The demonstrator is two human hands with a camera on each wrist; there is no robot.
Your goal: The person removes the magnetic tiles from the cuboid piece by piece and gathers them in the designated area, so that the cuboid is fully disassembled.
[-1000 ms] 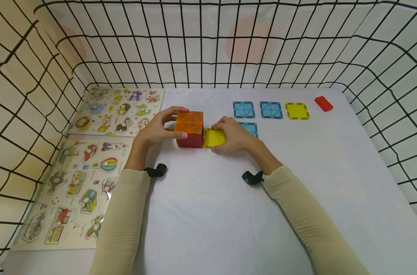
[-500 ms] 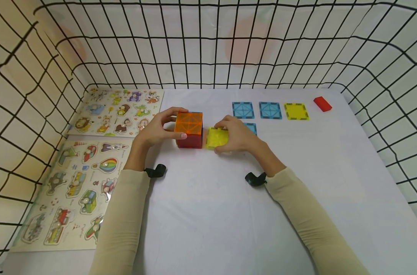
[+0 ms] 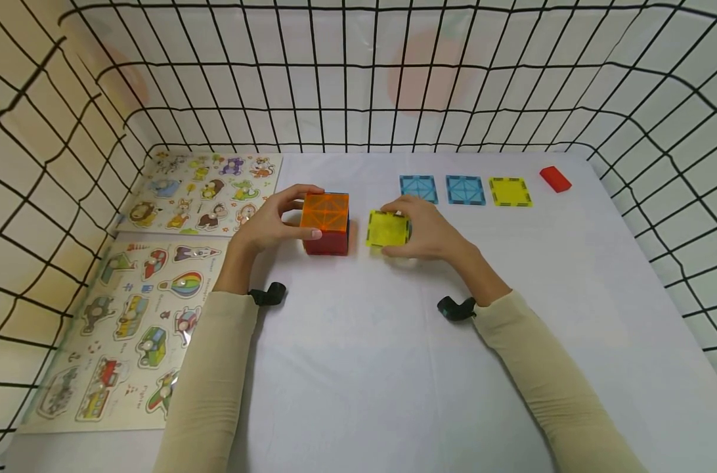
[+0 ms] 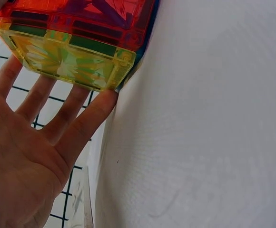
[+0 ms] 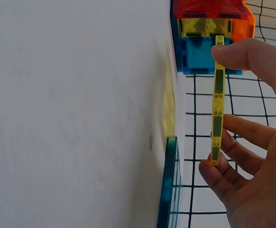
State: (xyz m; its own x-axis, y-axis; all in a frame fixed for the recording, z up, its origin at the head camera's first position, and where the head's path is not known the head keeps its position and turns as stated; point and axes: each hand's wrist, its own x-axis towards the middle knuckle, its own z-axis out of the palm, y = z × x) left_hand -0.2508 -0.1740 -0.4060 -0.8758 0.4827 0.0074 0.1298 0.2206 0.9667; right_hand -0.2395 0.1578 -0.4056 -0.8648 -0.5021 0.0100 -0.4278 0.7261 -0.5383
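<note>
A cube of see-through magnetic tiles (image 3: 325,213) stands on the white cloth, orange on top and red on the side facing me. My left hand (image 3: 264,222) holds it from the left, thumb at the near side and fingers at the far side. The left wrist view shows its yellow side (image 4: 66,61) against the fingers. To the cube's right, my right hand (image 3: 431,230) pinches a yellow magnetic tile (image 3: 388,228) by opposite edges. The right wrist view shows this tile edge-on, raised off the cloth, above a blue tile (image 5: 167,190) that the hand hides from the head view.
Behind the right hand lie two blue tiles (image 3: 419,188) (image 3: 465,190), a yellow tile (image 3: 511,192) and a red block (image 3: 555,179). Two picture puzzle boards (image 3: 205,194) (image 3: 128,328) lie at the left. Black wire mesh (image 3: 347,79) surrounds the table on the sides and back.
My right hand has drawn the yellow tile away from the cube's right side, moving right and lifting it over the nearest blue tile. The left hand and cube stay put.
</note>
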